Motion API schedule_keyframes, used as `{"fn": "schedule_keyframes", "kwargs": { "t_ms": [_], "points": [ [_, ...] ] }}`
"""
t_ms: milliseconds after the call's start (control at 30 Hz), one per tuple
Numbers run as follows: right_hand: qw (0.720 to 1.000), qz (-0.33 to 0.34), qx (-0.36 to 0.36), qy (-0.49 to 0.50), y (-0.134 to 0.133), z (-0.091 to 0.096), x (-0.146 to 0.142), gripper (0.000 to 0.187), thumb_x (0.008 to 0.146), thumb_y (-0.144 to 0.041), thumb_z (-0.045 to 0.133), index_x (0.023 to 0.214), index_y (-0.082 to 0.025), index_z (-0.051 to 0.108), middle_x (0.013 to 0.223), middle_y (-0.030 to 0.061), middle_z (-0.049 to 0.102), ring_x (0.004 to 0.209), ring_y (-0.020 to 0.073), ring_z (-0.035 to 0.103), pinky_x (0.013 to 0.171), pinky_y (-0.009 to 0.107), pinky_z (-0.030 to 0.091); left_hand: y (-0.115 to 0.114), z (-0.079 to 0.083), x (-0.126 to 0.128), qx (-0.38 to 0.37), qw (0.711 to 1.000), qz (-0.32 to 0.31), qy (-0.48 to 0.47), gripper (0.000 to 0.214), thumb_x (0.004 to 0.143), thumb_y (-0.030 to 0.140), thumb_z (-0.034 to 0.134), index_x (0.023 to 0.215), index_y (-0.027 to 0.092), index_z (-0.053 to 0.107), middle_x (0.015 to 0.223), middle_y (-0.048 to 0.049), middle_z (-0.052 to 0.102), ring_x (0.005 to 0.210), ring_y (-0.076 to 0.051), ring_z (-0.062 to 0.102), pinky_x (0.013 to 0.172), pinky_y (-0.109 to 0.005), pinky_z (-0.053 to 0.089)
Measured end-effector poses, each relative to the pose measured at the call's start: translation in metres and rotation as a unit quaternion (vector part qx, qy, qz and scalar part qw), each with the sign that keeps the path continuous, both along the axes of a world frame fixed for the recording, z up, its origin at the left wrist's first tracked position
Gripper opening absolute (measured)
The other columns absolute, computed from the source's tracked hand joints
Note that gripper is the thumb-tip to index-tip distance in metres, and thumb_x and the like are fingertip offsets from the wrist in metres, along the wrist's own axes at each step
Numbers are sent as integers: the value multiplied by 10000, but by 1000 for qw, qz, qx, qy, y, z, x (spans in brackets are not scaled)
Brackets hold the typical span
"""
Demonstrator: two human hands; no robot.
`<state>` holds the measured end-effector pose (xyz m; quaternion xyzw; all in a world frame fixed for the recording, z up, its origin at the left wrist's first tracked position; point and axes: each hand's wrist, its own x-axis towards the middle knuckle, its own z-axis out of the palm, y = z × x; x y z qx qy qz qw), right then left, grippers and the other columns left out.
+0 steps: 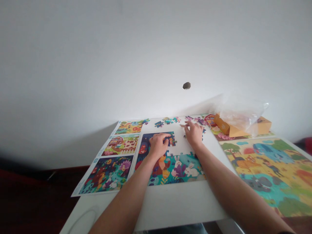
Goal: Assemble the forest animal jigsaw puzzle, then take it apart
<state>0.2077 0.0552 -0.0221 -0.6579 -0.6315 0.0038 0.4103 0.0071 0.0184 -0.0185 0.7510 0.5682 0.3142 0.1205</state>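
A partly built jigsaw puzzle (174,170) lies on the white table (177,208), showing rabbits and flowers at the front and a dark blue night scene at the back. My left hand (158,145) rests on its far part, with the fingers curled over a dark blue jigsaw piece (171,140) at the gap's edge. A bare white patch of the table shows beyond it. My right hand (193,133) stands with its fingers apart, holding nothing I can make out. Just past those fingers lie loose jigsaw pieces (195,119), and more lie in a scattered row (167,121).
Printed picture sheets (107,174) run along the table's left side. At the far right sit an orange cardboard box (243,127) and a clear plastic bag (241,113). A large colourful puzzle (268,172) fills the right. A white wall rises behind.
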Motion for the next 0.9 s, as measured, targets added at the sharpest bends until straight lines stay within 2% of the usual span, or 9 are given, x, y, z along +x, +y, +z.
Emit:
{"fn": "schedule_keyframes", "kwargs": {
  "t_ms": [67, 167, 267, 333, 500, 700, 900],
  "points": [
    [998, 21, 31, 56, -1, 2, 0, 255, 900, -254, 488, 1058, -198, 680, 957, 84, 747, 844, 222, 676, 849, 353, 460, 1, -1, 0, 5, 1000, 1, -24, 276, 845, 198, 582, 1070, 275, 721, 1071, -22, 741, 1074, -267, 626, 994, -439, 429],
    [980, 113, 62, 149, -6, 4, -6, 220, 904, -294, 507, 985, -193, 685, 885, 64, 747, 749, 191, 698, 748, 298, 510, 3, -1, 0, 11, 995, -5, -103, 308, 901, 296, 557, 1179, 238, 676, 1026, -58, 749, 1052, -259, 653, 985, -418, 459],
    [953, 223, 71, 194, -14, 7, -14, 193, 899, -302, 532, 955, -194, 682, 869, 52, 743, 774, 185, 713, 761, 298, 544, 7, 1, 0, 10, 979, -14, -204, 361, 951, 379, 484, 1206, 189, 653, 1118, -99, 725, 1057, -241, 668, 964, -374, 492],
    [939, 271, 76, 196, -18, 8, -18, 179, 892, -298, 549, 955, -199, 685, 910, 53, 742, 812, 182, 709, 795, 308, 554, 8, 2, -1, 9, 969, -16, -247, 371, 946, 396, 492, 1188, 169, 658, 1164, -112, 708, 1050, -235, 674, 938, -351, 511],
    [925, 301, 81, 215, -21, 9, -19, 152, 869, -271, 574, 950, -202, 683, 929, 56, 729, 845, 182, 689, 829, 330, 555, 8, 4, -1, -8, 964, -38, -264, 392, 865, 332, 621, 1217, 162, 645, 973, -80, 745, 914, -212, 695, 885, -338, 523],
    [913, 325, 83, 233, -24, 12, -19, 161, 853, -245, 594, 992, -206, 667, 966, 63, 707, 892, 191, 664, 853, 354, 542, 7, 6, 2, -26, 958, -54, -279, 476, 809, 267, 670, 1273, 176, 612, 909, -45, 732, 866, -191, 684, 862, -321, 509],
    [899, 356, 108, 230, -24, 11, -24, 227, 856, -212, 584, 1075, -238, 638, 1208, 93, 629, 1115, 226, 607, 884, 364, 536, 7, 4, 1, 9, 971, -49, -232, 383, 791, 240, 692, 1172, 219, 670, 865, -20, 734, 882, -198, 684, 923, -342, 481]
  ]
}}
